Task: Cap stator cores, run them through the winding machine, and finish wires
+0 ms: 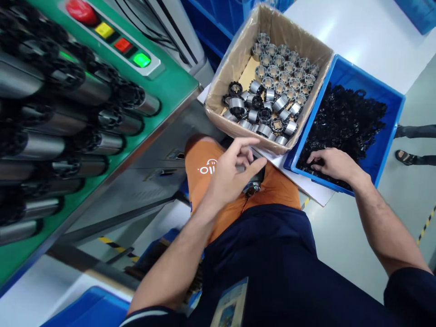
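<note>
My left hand [235, 170] is over my lap, with thumb and forefinger stretched apart and the other fingers partly curled. Just below its thumb is a silver metal ring part with a dark end [252, 188]; I cannot tell whether the hand touches it. My right hand [332, 164] reaches into a blue bin [388, 150] at the right. Its bent fingers press into a pile of small black plastic parts [354, 118], and what they pinch is hidden. Beside the bin, a cardboard box [235, 59] lined with clear film holds silver metal rings [279, 61] in rows and loose black-ended metal cylinders [254, 102].
At the left stands a green machine top [177, 86] with rows of metal cylinders [85, 86] and a panel of coloured buttons [114, 38]. A white table [313, 20] lies behind the box. Another person's feet [407, 157] show at the far right.
</note>
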`<action>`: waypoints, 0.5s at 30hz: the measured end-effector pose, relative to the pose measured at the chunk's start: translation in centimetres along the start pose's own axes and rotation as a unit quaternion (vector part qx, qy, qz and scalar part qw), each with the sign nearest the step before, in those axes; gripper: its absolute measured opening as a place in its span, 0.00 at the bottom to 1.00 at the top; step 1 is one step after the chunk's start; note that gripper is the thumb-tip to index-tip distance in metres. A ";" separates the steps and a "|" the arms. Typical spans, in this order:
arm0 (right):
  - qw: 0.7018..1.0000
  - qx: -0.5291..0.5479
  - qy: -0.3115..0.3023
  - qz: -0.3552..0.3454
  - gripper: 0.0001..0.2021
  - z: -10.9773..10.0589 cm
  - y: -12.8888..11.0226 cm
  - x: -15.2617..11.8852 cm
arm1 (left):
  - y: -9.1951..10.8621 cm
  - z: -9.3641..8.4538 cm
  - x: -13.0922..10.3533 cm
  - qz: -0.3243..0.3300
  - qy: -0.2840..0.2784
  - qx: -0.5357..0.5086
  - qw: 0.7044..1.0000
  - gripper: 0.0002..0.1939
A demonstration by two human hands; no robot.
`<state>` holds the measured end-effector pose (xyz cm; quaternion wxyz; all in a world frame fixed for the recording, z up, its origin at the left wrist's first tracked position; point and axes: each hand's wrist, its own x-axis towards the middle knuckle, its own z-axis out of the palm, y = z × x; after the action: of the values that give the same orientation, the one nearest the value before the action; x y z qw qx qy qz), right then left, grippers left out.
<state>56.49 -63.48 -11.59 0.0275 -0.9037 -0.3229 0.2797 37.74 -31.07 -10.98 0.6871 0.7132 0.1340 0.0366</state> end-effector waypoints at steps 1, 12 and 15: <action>1.000 0.002 0.007 0.005 0.13 -0.1 -0.1 -0.1 | -0.4 0.1 -0.9 -0.031 -0.002 -0.028 0.999 0.27; 0.981 0.088 0.157 0.074 0.18 -0.2 0.4 -4.3 | -1.8 -0.6 -5.9 -0.162 0.020 -0.209 0.964 0.16; 0.963 0.122 0.228 0.073 0.17 -0.1 -0.2 -4.3 | -1.3 0.0 -5.8 -0.178 0.002 -0.279 0.944 0.18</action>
<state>53.67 -65.85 -9.40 0.1901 -0.9545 -0.2046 0.1050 31.98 -32.41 -11.52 0.8534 0.4577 0.2447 -0.0484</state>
